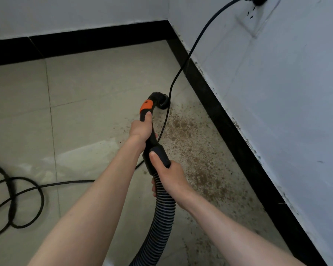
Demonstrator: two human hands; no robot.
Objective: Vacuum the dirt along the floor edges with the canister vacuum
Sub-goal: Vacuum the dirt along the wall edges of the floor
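My left hand (140,129) grips the black vacuum handle (151,137) just below its orange collar (146,106). My right hand (168,175) grips the handle's lower cuff where the ribbed grey hose (158,223) joins it. The nozzle end (161,101) curves down to the tiled floor at the near edge of a brown dirt patch (188,143). The dirt spreads along the black baseboard (229,121) on the right wall. The canister is out of view.
A black power cord (192,48) hangs from a wall plug (257,0) at the top right and passes close by the nozzle. More cord lies looped on the floor (17,200) at the left. A second baseboard (81,43) runs along the far wall to the corner.
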